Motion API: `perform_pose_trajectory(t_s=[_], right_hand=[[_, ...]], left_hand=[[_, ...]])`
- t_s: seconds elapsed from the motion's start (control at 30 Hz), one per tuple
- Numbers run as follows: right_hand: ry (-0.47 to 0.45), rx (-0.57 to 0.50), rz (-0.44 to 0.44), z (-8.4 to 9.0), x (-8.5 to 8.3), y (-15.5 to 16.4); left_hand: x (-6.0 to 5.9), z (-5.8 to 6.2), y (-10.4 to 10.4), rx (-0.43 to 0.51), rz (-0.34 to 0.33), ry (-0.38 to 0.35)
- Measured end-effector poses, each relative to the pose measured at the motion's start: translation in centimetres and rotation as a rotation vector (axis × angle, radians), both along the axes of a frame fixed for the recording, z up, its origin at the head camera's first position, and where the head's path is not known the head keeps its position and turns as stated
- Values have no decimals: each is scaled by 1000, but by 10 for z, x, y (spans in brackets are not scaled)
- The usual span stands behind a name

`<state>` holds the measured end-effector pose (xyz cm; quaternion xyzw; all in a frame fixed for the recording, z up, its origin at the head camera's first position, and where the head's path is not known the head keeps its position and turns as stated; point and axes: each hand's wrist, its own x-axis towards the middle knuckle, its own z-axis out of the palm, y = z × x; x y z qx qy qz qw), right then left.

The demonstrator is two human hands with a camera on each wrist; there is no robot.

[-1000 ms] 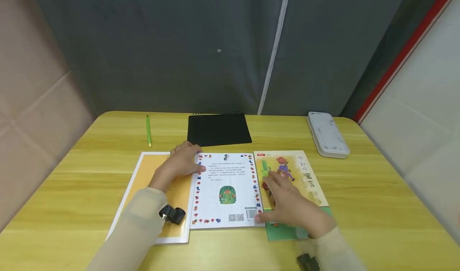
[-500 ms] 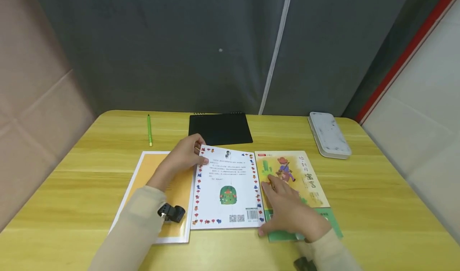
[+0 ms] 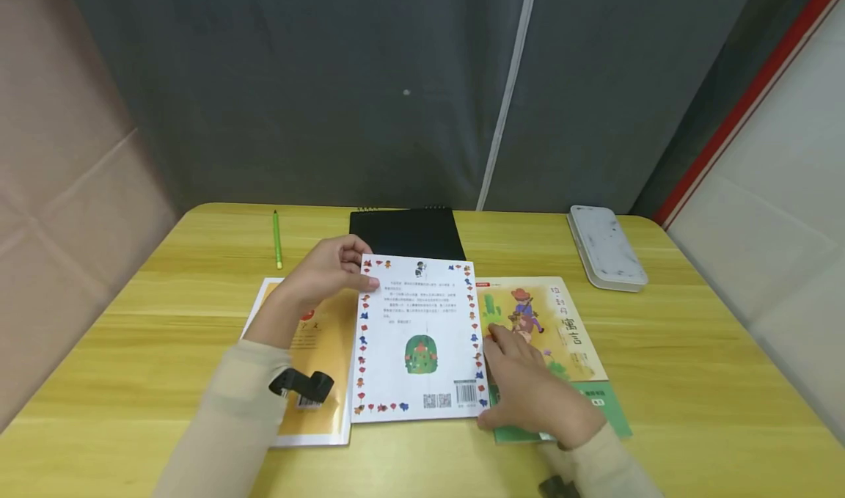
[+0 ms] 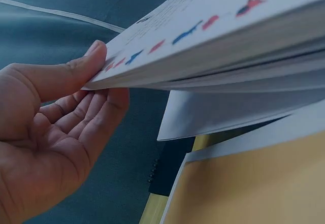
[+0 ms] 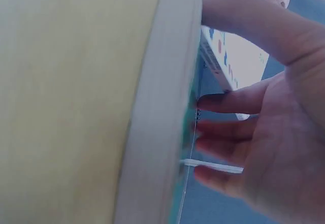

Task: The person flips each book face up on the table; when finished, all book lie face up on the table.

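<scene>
Centre book [image 3: 419,337]: white cover, red-and-blue flower border, green motif. Right book [image 3: 548,329]: yellow over green, cowboy figure. Left book [image 3: 323,351]: orange, white edge. Pen [image 3: 277,239] green. Notebook [image 3: 407,233] black. Table [image 3: 693,381] yellow wood grain.

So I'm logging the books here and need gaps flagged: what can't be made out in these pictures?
- White book: back-cover text too small, head view.
- Orange book: front mostly hidden by the left hand, its sleeve and the white book.
- Green book: near part covered by the right hand.
- Black notebook: near edge hidden behind the raised white book.
</scene>
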<state>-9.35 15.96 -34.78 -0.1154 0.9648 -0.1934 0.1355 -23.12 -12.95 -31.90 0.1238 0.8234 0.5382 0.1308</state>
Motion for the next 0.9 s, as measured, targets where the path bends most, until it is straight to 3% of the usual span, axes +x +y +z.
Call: perform_pose_trajectory(t_s=[0.23,0.4,0.63,0.77,0.9], right_hand=[[106,-67,0,13,5,-2],[115,-181,33,32,15,1],[9,-550,155,58,27,5],[-20,-725,156,68,32,-1],[-17,-781,103,76,36,-13]], left_hand=[[-4,1,-6,73,34,-7],[-7,0,-9,110,53,-26],[-9,-6,6,166,131,-112],[-10,-12,29,299,129,-207],[-12,-21,50,476,93,-323]])
